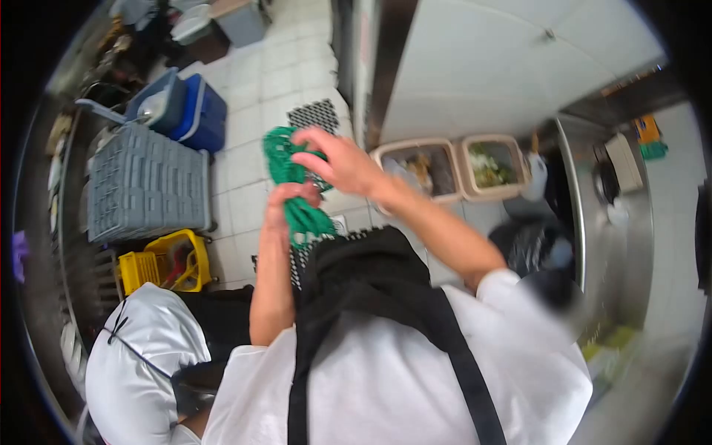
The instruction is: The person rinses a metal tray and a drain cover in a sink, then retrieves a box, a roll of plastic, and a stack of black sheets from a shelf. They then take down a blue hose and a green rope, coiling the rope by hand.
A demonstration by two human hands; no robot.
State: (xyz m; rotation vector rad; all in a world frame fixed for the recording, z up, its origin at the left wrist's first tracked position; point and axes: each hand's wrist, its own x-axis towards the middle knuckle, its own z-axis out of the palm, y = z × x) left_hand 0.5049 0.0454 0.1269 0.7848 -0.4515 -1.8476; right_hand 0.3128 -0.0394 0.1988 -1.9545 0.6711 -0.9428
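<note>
A bunched length of green netting (308, 221) hangs in front of my apron, above the tiled floor. My left hand (293, 194) is wrapped round its middle, with part of the bundle showing above the fist and part below. Over the upper part of the netting, my right hand (330, 157) has its thumb and fingers apart. The right fingertips overlap the edge of the netting in this view. Both hands are slightly smeared by motion.
Stacked grey crates (152, 182) stand left, near a blue bin (200, 111) and a yellow mop bucket (194, 256). Two beige bins (461, 169) with food scraps are at right, near a metal counter (575, 193). A person in white (141, 363) is close at my left.
</note>
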